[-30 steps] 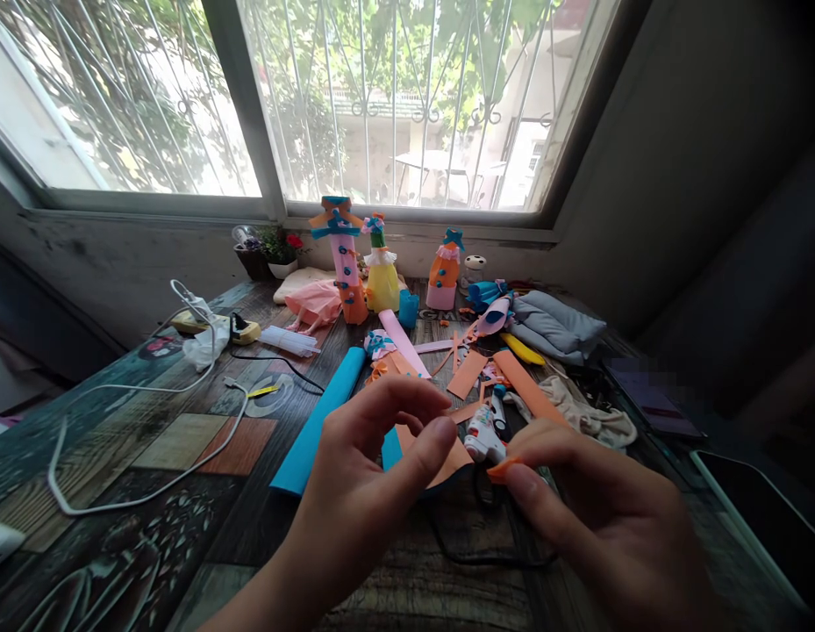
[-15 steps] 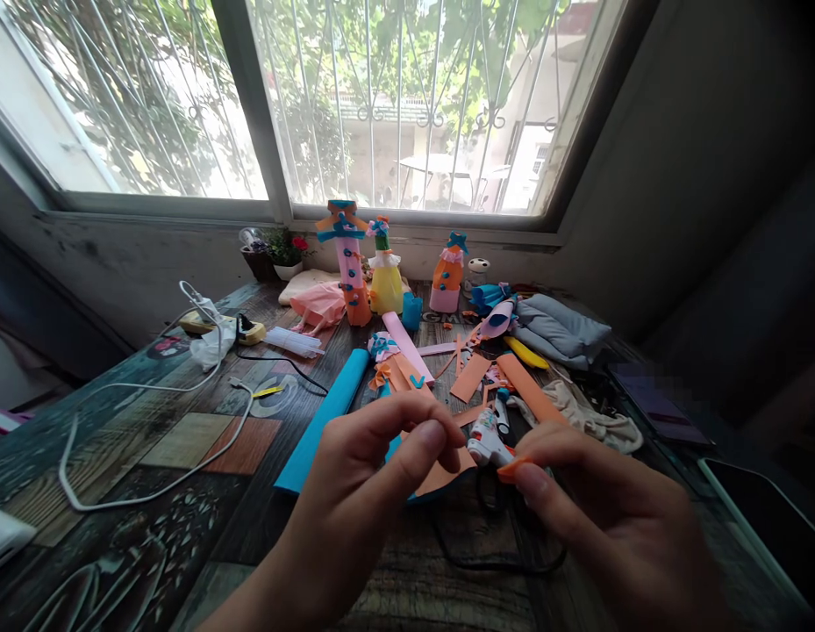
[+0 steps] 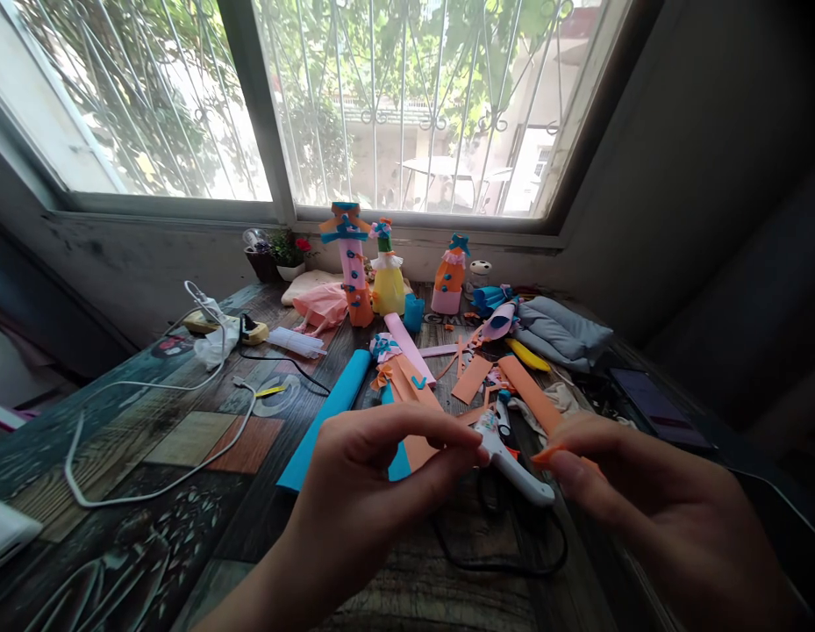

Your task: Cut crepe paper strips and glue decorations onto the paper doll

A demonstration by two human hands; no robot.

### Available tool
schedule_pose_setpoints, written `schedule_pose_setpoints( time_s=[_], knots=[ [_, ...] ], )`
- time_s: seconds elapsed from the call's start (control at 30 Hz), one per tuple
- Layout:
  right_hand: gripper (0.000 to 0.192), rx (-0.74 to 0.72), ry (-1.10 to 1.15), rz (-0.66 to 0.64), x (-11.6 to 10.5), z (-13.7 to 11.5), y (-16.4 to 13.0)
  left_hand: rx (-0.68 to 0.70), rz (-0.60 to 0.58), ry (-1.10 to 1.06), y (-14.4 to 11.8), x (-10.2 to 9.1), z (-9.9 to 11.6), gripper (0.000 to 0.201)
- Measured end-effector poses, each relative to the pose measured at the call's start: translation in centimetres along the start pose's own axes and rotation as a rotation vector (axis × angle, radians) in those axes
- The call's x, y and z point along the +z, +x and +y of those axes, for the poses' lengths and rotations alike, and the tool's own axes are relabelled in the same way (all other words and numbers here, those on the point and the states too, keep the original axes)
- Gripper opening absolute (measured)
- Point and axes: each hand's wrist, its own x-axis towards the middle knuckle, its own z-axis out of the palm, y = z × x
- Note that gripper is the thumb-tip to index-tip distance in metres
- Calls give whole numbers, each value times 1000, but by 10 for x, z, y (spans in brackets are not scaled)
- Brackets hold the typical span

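Note:
My right hand [image 3: 670,509] pinches a small piece of orange crepe paper [image 3: 546,455] between thumb and forefinger. My left hand [image 3: 374,491] has its thumb and fingertips pressed together; whatever lies between them, if anything, is hidden. Between the two hands a white glue gun [image 3: 522,474] lies on the table, its front end partly covered by my left fingertips in this view. Beyond my left hand rest a blue crepe paper roll [image 3: 328,421] and orange paper strips [image 3: 413,386] with a blue and pink paper flower [image 3: 384,347] at their top.
Several paper-dressed bottles, such as the yellow one [image 3: 389,288] and the orange one [image 3: 448,285], stand by the window. A white cable [image 3: 150,500] and power strip [image 3: 253,330] lie left. Glue sticks [image 3: 295,342], a grey cloth bundle [image 3: 558,329] and a phone [image 3: 657,408] are around.
My right hand has moved right with the orange paper, uncovering the glue gun's handle. My left hand has shifted slightly right, its fingertips still together.

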Motion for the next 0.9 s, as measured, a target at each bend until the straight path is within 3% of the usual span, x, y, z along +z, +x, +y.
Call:
schedule_pose_setpoints(
  time_s=[0.4, 0.57, 0.7, 0.8, 0.9],
  knots=[
    [14, 54, -53, 99, -7, -5, -1, -17, -5, -5, 0, -1, -1, 8],
    [12, 68, -31, 179, -18, -3, -2, 86, 13, 2, 1, -2, 4, 21],
    [13, 93, -17, 232, -26, -3, -2, 96, -7, 63, 3, 4, -2, 20],
    [12, 11, -34, 171, -31, -1, 1, 139, -3, 128, 4, 11, -12, 16],
    [10, -75, -22, -9, -32, 1, 4, 152, -58, 175, 4, 19, -18, 13]
  ],
)
